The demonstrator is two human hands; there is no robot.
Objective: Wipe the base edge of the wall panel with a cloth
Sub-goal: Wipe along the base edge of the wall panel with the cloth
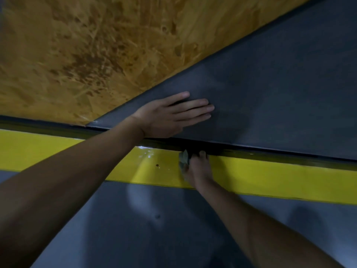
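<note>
A dark grey wall panel (270,89) fills the upper right. Its base edge (251,149) runs as a dark strip slanting down to the right, just above a yellow floor stripe (270,180). My left hand (170,117) lies flat on the panel with straight fingers, just above the base edge. My right hand (195,169) grips a small grey-green cloth (183,158) and holds it against the base edge, below my left hand. Most of the cloth is hidden inside the hand.
An orange-brown mottled wall surface (77,55) meets the grey panel along a diagonal line at the upper left. Grey floor (154,219) lies below the yellow stripe, with pale glare and a few small spots (157,165) on the stripe.
</note>
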